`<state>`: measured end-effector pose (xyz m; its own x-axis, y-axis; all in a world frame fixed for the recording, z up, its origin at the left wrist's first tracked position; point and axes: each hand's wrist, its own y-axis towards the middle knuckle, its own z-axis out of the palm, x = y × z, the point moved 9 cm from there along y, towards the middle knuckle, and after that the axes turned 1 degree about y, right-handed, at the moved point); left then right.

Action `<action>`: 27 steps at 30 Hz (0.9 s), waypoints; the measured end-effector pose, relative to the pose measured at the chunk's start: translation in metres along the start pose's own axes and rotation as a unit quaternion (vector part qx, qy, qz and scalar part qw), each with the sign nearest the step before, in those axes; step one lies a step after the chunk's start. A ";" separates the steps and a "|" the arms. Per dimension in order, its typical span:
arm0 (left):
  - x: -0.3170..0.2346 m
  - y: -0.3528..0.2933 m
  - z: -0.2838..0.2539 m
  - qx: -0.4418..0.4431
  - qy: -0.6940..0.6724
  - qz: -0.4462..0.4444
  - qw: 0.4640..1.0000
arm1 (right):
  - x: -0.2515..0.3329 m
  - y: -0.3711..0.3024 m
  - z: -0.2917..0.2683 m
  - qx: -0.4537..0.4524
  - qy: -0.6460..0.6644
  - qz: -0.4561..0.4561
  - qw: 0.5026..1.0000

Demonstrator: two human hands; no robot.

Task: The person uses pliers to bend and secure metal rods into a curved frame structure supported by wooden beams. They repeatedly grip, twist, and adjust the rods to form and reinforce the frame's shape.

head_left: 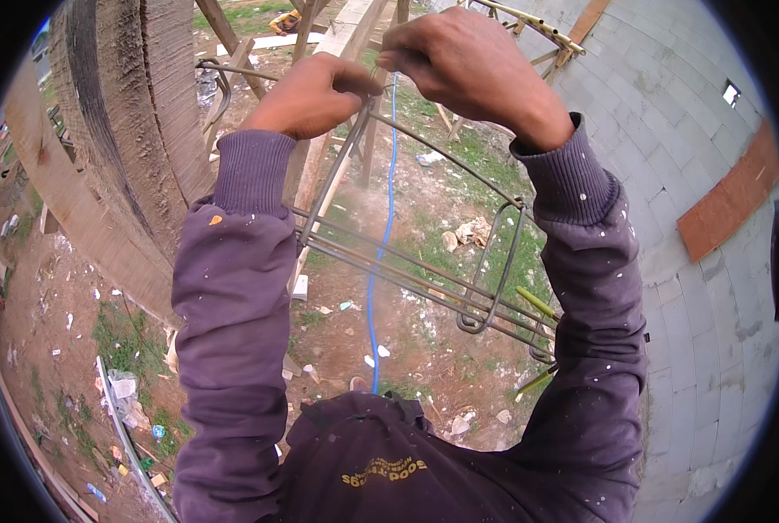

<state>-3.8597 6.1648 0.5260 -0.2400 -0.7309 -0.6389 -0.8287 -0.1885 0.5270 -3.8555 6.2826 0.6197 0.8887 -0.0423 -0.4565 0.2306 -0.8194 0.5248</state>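
A steel rebar cage [407, 277] of long thin bars and bent rectangular stirrups crosses in front of me at chest height. Both hands meet at its upper left, over the corner of a stirrup [337, 179]. My left hand [307, 98] is closed, thumb and fingers drawn together just above that corner. Across from it, my right hand [477, 74] has its fingers curled down and pinched. Whatever sits between the fingertips is too small or hidden to make out. A second stirrup [510, 261] hangs on the bars nearer my right forearm.
Rough timber planks [145, 105] rise close on my left. A grey block wall [686, 331] stands on the right, with a brown board [734, 200] against it. Below, a blue hose [391, 174] runs over littered ground. Bamboo poles [546, 30] and another person [285, 22] are farther off.
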 end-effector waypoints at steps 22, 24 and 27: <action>-0.016 0.000 -0.004 -0.190 0.087 0.048 0.977 | 0.015 -0.057 0.023 0.259 0.193 -0.042 0.945; -0.020 -0.003 -0.005 -0.165 0.020 0.085 0.982 | 0.001 -0.041 0.018 0.243 0.194 0.024 0.950; -0.015 -0.005 -0.001 -0.089 0.041 0.061 0.993 | -0.023 -0.014 0.008 0.142 0.260 0.107 0.949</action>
<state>-3.8512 6.1765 0.5336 -0.2851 -0.8047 -0.5208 -0.6919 -0.2032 0.6928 -3.8819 6.2907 0.6170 0.9955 0.0020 0.0944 -0.0281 -0.9480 0.3170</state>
